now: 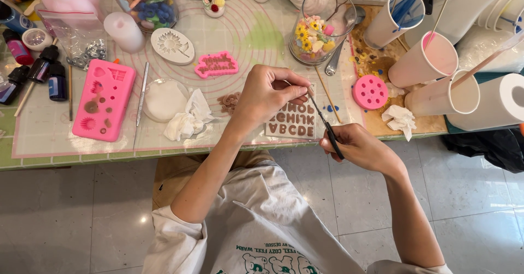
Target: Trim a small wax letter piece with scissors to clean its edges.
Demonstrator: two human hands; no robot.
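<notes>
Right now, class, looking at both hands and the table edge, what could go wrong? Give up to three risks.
1. The left hand and right hand hold a thin brush at the table edge; if it slips, it may fall to the floor.
2. The letter mould lies near that edge, under the left hand; a nudge could push it off.
3. The tall cups with sticks might tip if bumped.

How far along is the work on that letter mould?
Done: the letter mould looks filled with brown material, all rows. In hand: the right hand holds a thin tool, its tip pinched by the left hand. Left: no letters lie out of the mould.
</notes>
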